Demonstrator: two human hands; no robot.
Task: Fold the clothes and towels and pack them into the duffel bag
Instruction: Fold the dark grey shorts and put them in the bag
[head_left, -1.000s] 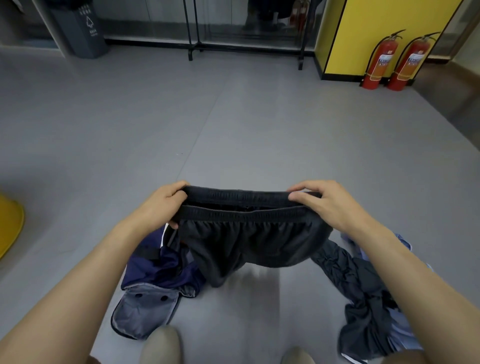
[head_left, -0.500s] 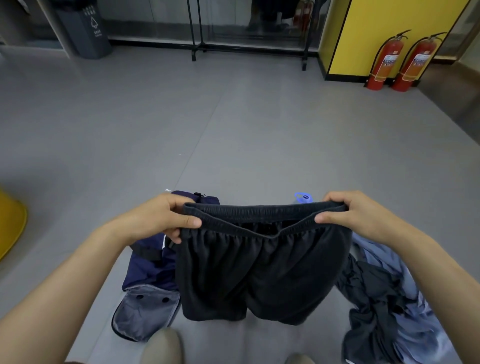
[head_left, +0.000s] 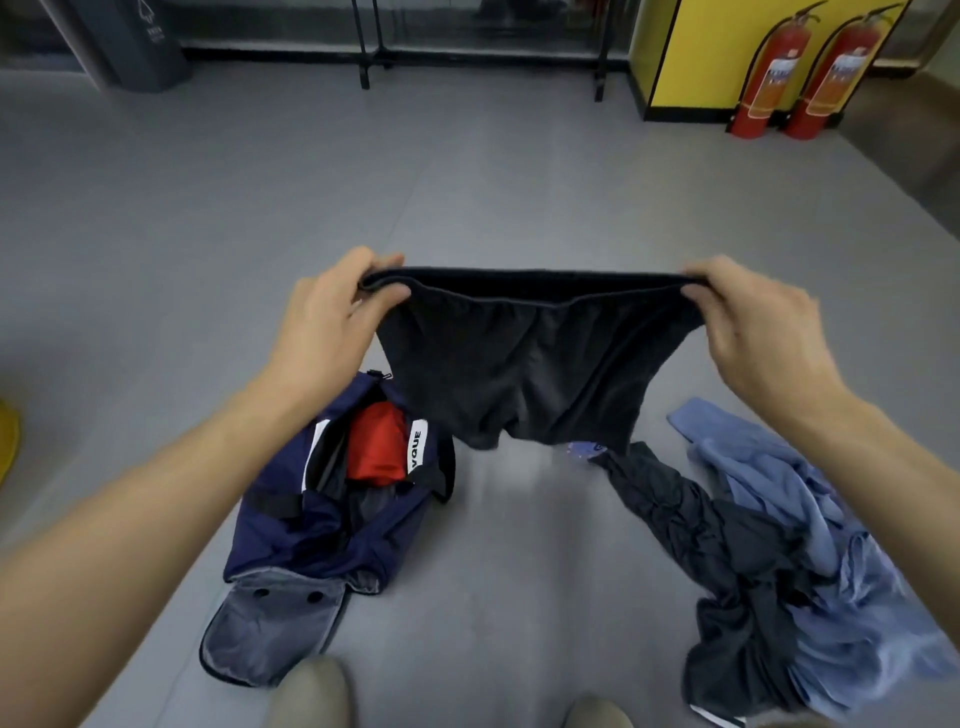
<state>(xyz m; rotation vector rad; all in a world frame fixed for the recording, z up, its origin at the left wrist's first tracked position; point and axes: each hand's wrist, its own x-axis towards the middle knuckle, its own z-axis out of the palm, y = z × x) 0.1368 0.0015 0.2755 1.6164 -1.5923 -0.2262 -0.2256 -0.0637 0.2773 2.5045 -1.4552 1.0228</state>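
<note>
Head view: left hand (head_left: 327, 322) and right hand (head_left: 753, 322) each pinch one end of the waistband of the black fabric shorts (head_left: 524, 364), thumb against curled fingers. Shorts hang stretched between the fingers, above the grey floor (head_left: 467, 182). Below the left fingers lies the open navy duffel bag (head_left: 311, 530); below the right fingers, crumpled dark and blue garments (head_left: 779, 545).
</note>
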